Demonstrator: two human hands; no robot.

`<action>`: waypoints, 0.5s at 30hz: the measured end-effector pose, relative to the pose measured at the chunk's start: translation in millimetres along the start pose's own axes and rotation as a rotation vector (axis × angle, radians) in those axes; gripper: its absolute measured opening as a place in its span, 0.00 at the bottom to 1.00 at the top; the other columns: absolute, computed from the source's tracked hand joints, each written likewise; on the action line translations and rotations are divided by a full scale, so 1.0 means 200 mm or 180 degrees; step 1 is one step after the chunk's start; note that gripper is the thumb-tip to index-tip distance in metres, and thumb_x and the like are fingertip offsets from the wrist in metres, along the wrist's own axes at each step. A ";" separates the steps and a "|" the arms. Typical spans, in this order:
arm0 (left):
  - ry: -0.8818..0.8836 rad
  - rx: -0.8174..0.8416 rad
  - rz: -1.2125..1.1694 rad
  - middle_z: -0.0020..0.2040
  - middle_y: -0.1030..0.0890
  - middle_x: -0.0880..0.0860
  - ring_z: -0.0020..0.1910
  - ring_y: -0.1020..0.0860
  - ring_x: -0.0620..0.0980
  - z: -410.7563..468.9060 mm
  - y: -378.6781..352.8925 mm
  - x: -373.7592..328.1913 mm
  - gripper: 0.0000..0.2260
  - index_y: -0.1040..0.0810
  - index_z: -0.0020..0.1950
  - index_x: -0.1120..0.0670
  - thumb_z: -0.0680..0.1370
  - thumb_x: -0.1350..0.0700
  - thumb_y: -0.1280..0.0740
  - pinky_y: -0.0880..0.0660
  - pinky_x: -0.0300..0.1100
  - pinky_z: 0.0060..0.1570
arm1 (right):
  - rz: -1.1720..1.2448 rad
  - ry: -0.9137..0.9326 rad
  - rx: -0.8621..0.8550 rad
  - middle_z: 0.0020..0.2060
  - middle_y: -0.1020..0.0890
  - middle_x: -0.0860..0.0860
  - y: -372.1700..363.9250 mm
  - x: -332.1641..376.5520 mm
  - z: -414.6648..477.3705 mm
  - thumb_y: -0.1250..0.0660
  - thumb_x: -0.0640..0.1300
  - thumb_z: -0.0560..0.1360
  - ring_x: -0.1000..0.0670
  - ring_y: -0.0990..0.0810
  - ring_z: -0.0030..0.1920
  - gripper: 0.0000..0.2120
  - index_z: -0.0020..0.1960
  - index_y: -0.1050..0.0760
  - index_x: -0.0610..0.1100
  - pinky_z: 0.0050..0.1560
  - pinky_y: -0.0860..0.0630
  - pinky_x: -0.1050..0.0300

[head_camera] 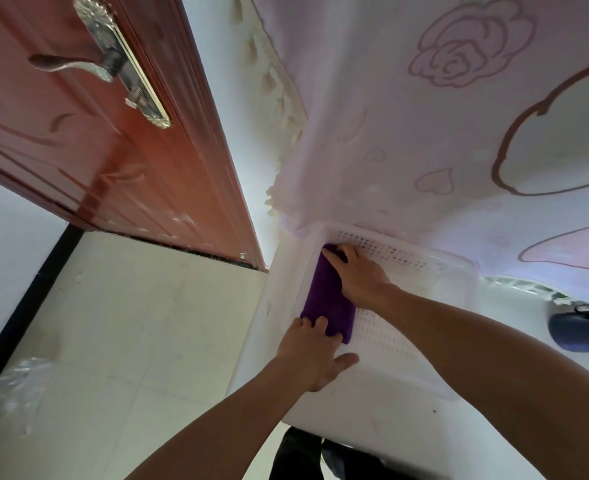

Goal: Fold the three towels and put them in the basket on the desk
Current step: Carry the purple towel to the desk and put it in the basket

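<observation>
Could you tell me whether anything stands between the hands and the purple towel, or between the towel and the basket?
Nothing visible does. Both the left hand and the right hand already touch the purple towel, which lies inside the white basket along its left wall.

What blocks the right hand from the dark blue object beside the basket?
Probably nothing, so yes: right hand rests on purple towel; only basket rim and desk lie before the dark blue object.

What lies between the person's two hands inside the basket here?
The folded purple towel spans the stretch: the left hand rests on its near end, the right hand on its far end, inside the white basket. Head view.
</observation>
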State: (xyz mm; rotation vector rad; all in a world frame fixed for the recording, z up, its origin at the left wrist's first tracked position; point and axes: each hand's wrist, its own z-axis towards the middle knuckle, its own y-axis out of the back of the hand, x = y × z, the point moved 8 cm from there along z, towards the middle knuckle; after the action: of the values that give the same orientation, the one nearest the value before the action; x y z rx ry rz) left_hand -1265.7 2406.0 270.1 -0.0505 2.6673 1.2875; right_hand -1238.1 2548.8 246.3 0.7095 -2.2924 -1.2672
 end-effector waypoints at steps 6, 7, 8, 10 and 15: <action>0.0189 -0.0215 -0.0025 0.67 0.30 0.58 0.65 0.32 0.59 -0.07 0.02 -0.04 0.26 0.29 0.67 0.51 0.81 0.38 0.54 0.38 0.53 0.67 | 0.0367 -0.0001 -0.0459 0.73 0.34 0.49 0.14 -0.10 -0.08 0.41 0.34 0.76 0.45 0.31 0.69 0.32 0.77 0.41 0.53 0.64 0.29 0.49; 0.0199 -0.0377 -0.0007 0.67 0.30 0.58 0.65 0.32 0.59 -0.10 0.03 -0.05 0.25 0.29 0.67 0.52 0.81 0.39 0.53 0.38 0.54 0.67 | 0.0305 -0.0062 -0.0640 0.72 0.32 0.48 0.16 -0.13 -0.11 0.41 0.35 0.76 0.44 0.31 0.68 0.31 0.76 0.39 0.52 0.64 0.29 0.48; 0.0155 -0.0464 0.0019 0.68 0.31 0.58 0.65 0.33 0.59 -0.12 0.02 -0.07 0.24 0.31 0.68 0.52 0.81 0.40 0.53 0.39 0.55 0.68 | 0.0263 -0.0097 -0.0702 0.70 0.31 0.48 0.15 -0.16 -0.14 0.40 0.36 0.76 0.44 0.31 0.67 0.30 0.76 0.39 0.51 0.64 0.29 0.48; 0.0124 -0.0489 0.0009 0.69 0.32 0.58 0.67 0.34 0.59 -0.16 0.00 -0.10 0.25 0.36 0.73 0.51 0.81 0.39 0.54 0.42 0.57 0.70 | 0.0310 -0.0021 -0.0455 0.70 0.32 0.48 0.08 -0.17 -0.17 0.38 0.36 0.76 0.45 0.30 0.68 0.31 0.77 0.40 0.49 0.64 0.30 0.49; 0.0576 -0.0340 -0.0187 0.67 0.29 0.56 0.66 0.33 0.58 -0.08 -0.01 -0.10 0.29 0.28 0.68 0.49 0.80 0.35 0.57 0.42 0.57 0.68 | 0.0517 0.0076 0.0023 0.76 0.43 0.47 -0.06 -0.16 -0.17 0.39 0.39 0.78 0.44 0.32 0.70 0.32 0.79 0.46 0.47 0.66 0.30 0.48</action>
State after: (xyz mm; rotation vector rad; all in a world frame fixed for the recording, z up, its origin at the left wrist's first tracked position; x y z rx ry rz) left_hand -1247.5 2392.2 282.1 -0.2701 2.7178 1.4705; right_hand -1190.1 2540.0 248.8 0.5258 -2.2851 -1.1704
